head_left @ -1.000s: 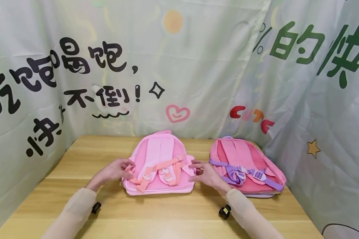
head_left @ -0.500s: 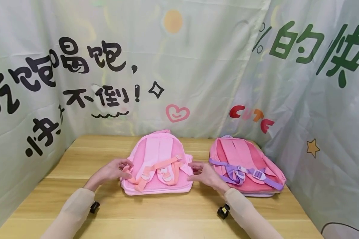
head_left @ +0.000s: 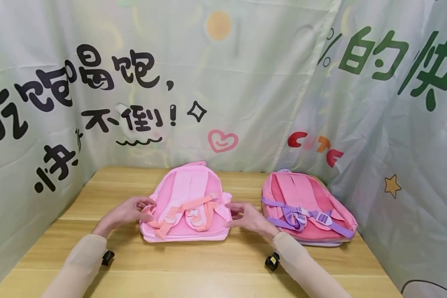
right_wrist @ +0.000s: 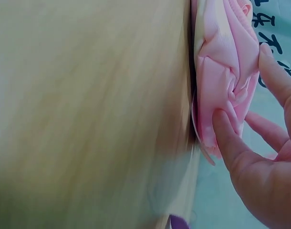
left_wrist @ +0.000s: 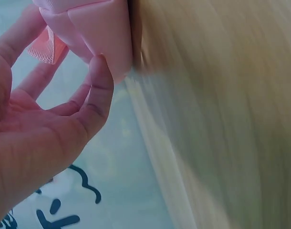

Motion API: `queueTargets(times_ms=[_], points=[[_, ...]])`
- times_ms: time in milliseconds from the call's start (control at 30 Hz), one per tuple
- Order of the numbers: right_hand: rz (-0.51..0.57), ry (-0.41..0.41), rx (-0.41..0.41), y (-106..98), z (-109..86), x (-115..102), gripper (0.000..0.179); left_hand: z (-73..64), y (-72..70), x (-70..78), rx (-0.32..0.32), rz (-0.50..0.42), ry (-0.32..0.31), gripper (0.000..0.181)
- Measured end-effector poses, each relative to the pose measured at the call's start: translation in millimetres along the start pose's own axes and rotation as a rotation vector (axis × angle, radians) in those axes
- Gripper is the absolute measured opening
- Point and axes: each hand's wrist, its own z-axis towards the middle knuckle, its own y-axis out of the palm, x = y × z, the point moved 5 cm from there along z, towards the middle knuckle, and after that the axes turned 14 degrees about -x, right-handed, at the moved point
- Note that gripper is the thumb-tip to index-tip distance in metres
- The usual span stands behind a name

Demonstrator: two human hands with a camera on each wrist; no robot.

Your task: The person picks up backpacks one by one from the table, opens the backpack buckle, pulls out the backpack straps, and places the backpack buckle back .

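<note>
A light pink backpack (head_left: 186, 188) lies on the table with its shoulder straps (head_left: 197, 217), trimmed in orange webbing, facing up. My left hand (head_left: 135, 210) is at its left side, fingers spread and loosely bent. In the left wrist view the thumb (left_wrist: 101, 76) touches the pink side fabric, while other fingers pass behind an orange tab (left_wrist: 47, 47). At the opposite side, my right hand (head_left: 246, 216) rests thumb and fingertips against the bag. The right wrist view shows the thumb on the side panel (right_wrist: 214, 81) and another fingertip at its edge.
A darker pink backpack (head_left: 301, 186) with purple straps lies just right of my right hand. The wooden table (head_left: 179, 273) meets printed fabric curtains (head_left: 246, 82) at the back and sides. A small black device (head_left: 272, 261) is at my right wrist.
The light pink backpack has slid to the left across the table, with both hands moving along at its sides. The darker pink backpack has stayed in place.
</note>
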Motion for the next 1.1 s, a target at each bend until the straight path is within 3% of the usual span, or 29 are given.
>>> queueTargets(times_ms=[300,667,1100], points=[[-0.029,-0.036,-0.017,17.7,16.7,-10.6,0.066,-15.0,-19.4,-15.0,0.024,0.076,-0.018,0.049],[-0.048,-0.043,0.000,44.6,37.9,-25.5,0.067,-35.8,-42.4,-33.9,0.021,0.121,0.024,0.049],[-0.090,-0.021,-0.007,65.4,63.2,-42.3,0.069,-57.6,-63.0,-50.3,0.078,0.159,-0.021,0.054]])
